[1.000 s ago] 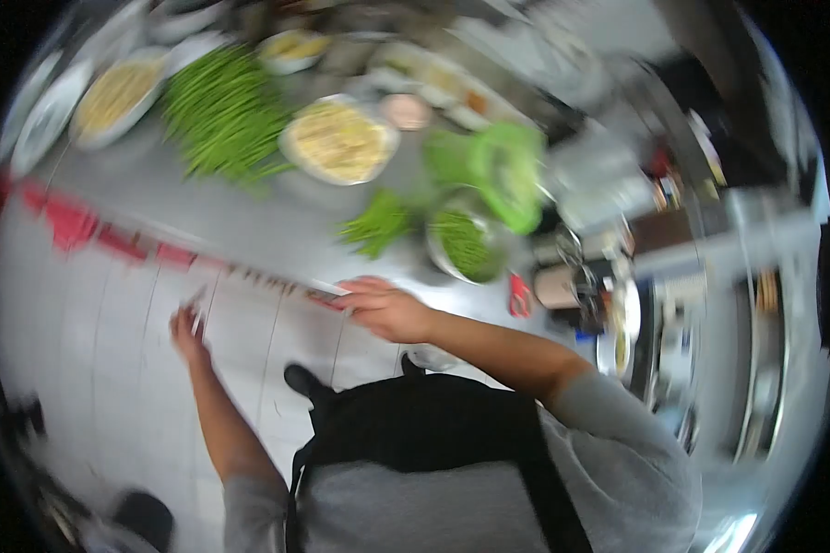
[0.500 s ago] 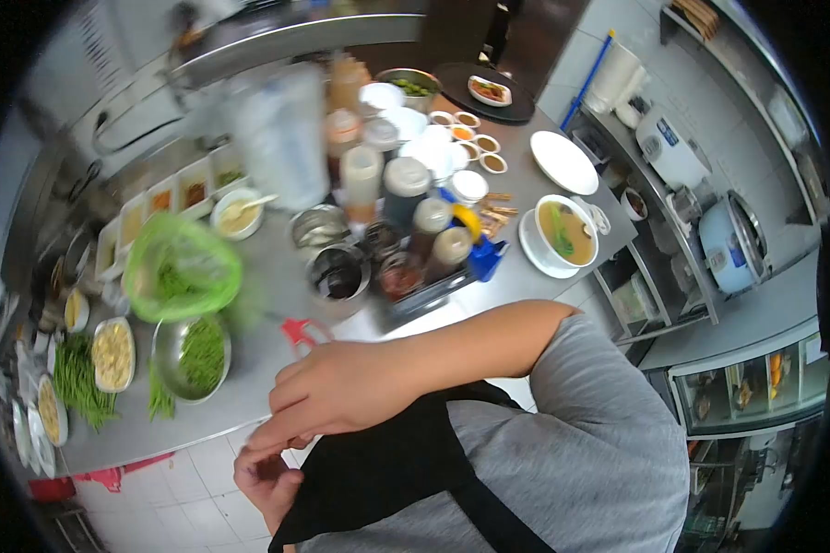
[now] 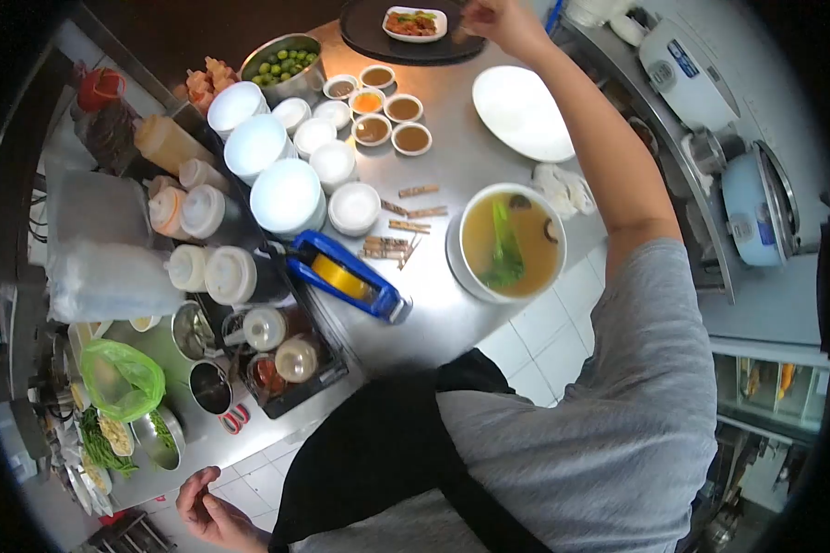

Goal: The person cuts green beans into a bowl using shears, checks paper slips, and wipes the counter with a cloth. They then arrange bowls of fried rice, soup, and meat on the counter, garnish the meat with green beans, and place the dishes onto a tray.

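While the right hand [image 3: 500,20] is stretched out at the right edge of a round black tray [image 3: 406,54], the left hand [image 3: 214,518] hangs far below and to its left, in front of the counter. In the head view the hands are well apart. The left fingers curl loosely, nothing visible in them; the right fingers are bent and blurred, and I cannot tell whether they grip anything.

Just left of the right hand, on the tray, sits a small white dish [image 3: 415,39], a rounded rectangle whose long axis runs sideways, one short end towards that hand. It carries glossy red and green food [image 3: 413,22].

Out to the right of the right hand, a white rice cooker [image 3: 682,78] bears a blue label; its lettering is too small to read.

Below the right hand lies a smooth white oval plate [image 3: 524,112], its long axis slanting down to the right. Farther down is a round white bowl [image 3: 456,247] of yellowish soup. Above the left hand stand a shiny metal bowl [image 3: 178,453] and a crumpled, translucent green bag [image 3: 124,387].
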